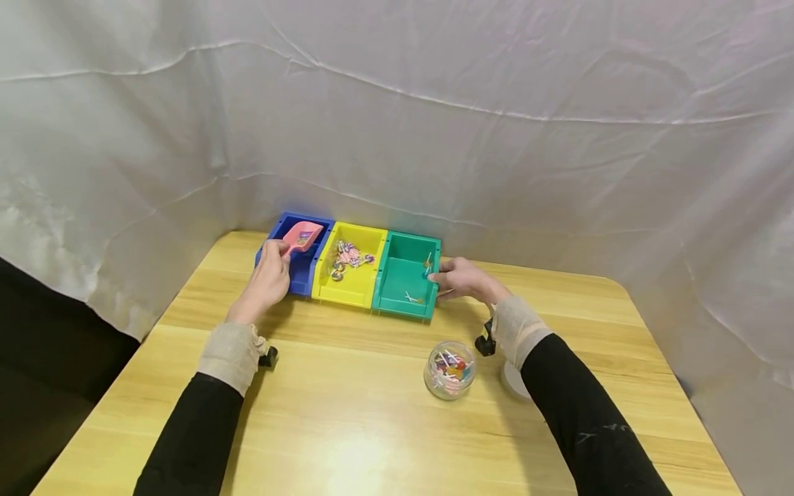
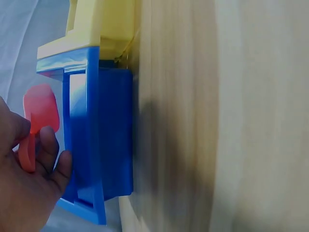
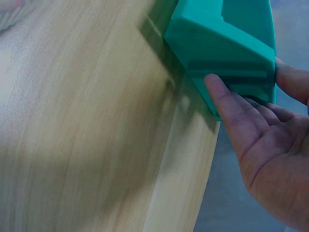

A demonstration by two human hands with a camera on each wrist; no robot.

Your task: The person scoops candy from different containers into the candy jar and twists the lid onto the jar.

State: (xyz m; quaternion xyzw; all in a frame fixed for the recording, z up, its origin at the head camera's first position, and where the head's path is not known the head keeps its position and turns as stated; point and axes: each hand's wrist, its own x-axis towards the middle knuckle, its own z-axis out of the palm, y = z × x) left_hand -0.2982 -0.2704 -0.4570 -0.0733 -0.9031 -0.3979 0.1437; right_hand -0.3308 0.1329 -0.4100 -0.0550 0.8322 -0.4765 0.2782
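My left hand (image 1: 268, 277) holds a pink scoop (image 1: 302, 236) by its handle above the blue bin (image 1: 302, 272). A small purplish piece lies in the scoop. At the other end of the row, my right hand (image 1: 466, 280) grips the side wall of the green bin (image 1: 403, 274), its thumb at the rim and its fingers along the outer face (image 3: 231, 63). A few lollipops (image 1: 413, 298) lie inside that bin. Between the two stands the yellow bin (image 1: 371, 240), with a pile of swirled lollipops (image 1: 350, 255) in it.
A clear jar (image 1: 450, 370) of colourful lollipops stands on the wooden table (image 1: 335, 386), in front of the green bin. Partly hidden under the right forearm is a pale round lid (image 1: 513, 380). A light curtain (image 1: 397, 138) hangs behind the bins.
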